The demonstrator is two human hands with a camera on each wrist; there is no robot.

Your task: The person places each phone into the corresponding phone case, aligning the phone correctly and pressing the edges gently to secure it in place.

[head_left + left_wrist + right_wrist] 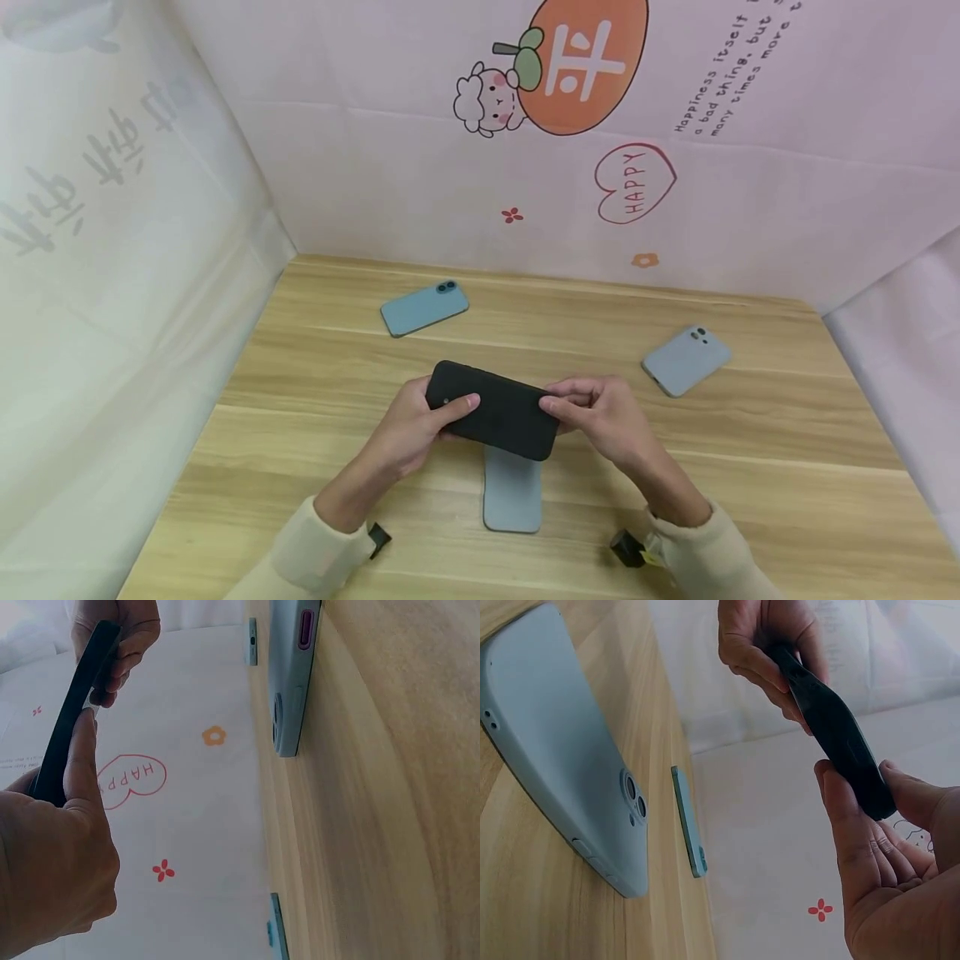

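Both hands hold a black phone (495, 410) raised above the table and tilted. My left hand (412, 425) grips its left end, thumb lying across the upper face. At the right end, my right hand (596, 412) pinches the edge between thumb and fingers. The right wrist view shows the dark phone (840, 731) edge-on between the two hands; whether it wears a separate case I cannot tell. Below it a pale blue phone (512, 496) lies on the table, its upper part hidden by the black one. The wrist views show this pale phone's (562, 742) camera lenses.
A teal-blue phone (424, 310) lies at the back left of the wooden table (315, 350), lenses up. Another light grey-blue phone (686, 361) lies at the right. White printed cloth (405, 167) hangs behind the table and along its sides.
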